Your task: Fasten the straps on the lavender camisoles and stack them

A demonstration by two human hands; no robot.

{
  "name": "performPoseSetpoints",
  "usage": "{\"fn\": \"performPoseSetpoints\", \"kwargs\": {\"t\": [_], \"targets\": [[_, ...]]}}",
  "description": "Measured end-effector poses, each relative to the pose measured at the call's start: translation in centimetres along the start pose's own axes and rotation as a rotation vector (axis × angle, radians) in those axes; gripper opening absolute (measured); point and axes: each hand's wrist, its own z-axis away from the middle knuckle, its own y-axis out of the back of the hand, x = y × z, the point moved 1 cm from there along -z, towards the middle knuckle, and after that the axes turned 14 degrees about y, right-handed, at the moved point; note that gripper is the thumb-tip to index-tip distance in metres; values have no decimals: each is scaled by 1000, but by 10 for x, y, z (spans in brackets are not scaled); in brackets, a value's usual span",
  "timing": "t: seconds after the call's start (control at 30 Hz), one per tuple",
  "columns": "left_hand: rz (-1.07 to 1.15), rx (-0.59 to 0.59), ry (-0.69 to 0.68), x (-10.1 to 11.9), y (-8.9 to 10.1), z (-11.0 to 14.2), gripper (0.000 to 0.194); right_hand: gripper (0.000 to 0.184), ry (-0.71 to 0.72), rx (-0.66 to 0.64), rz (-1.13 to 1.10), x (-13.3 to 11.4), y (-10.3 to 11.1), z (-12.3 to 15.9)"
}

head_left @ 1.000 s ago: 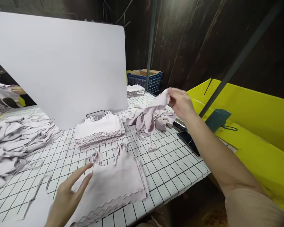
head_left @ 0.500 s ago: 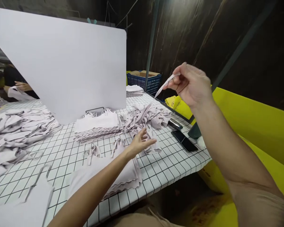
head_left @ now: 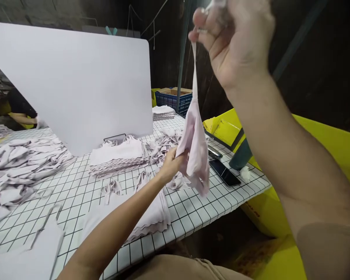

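A pale pink strappy garment [head_left: 196, 144] hangs above the right part of the table by its narrow strap. My right hand [head_left: 236, 42], raised near the top edge and slightly blurred, is closed on that strap. Lower down, my left hand [head_left: 173, 165] grips the garment's side, its fingertips partly hidden by the cloth. Behind the garment lies a loose heap of similar pieces [head_left: 160, 149]. A neat stack of pale pieces [head_left: 119, 153] stands left of the heap, and another stack [head_left: 154, 217] lies under my left forearm.
A large white board [head_left: 84, 85] stands across the grid-patterned table [head_left: 192, 217]. More cloth pieces [head_left: 20, 163] pile up at left. A phone [head_left: 224, 173] lies near the right edge, beside yellow sheeting [head_left: 323, 144]. A blue crate [head_left: 169, 99] is behind; a co-worker's arm [head_left: 23, 118] shows far left.
My right hand has risen, lifting the garment out of the heap by its strap. My left hand, open before, has closed on the garment's side.
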Motion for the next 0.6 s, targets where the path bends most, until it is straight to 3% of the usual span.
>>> {"fn": "performPoseSetpoints", "kwargs": {"t": [0.07,0.17,0.23,0.33,0.4,0.47,0.53,0.6], "targets": [[233,60,179,4,5,15,11,12,-112,-37,57,19,4,22],[562,172,359,17,25,40,12,37,-232,-70,256,31,14,75],[688,197,365,27,43,54,11,14,-243,-134,223,26,14,121],[765,153,355,37,65,70,15,33,-306,-284,201,11,1,190],[780,112,357,40,75,78,22,32,-315,-303,165,5,-15,226],[775,88,341,43,82,84,26,25,-341,-314,122,6,-33,251],[744,85,296,44,90,88,27,41,-406,-351,82,15,-49,264],[671,92,225,45,102,92,24,36,-527,-374,-16,27,-59,268]]}}
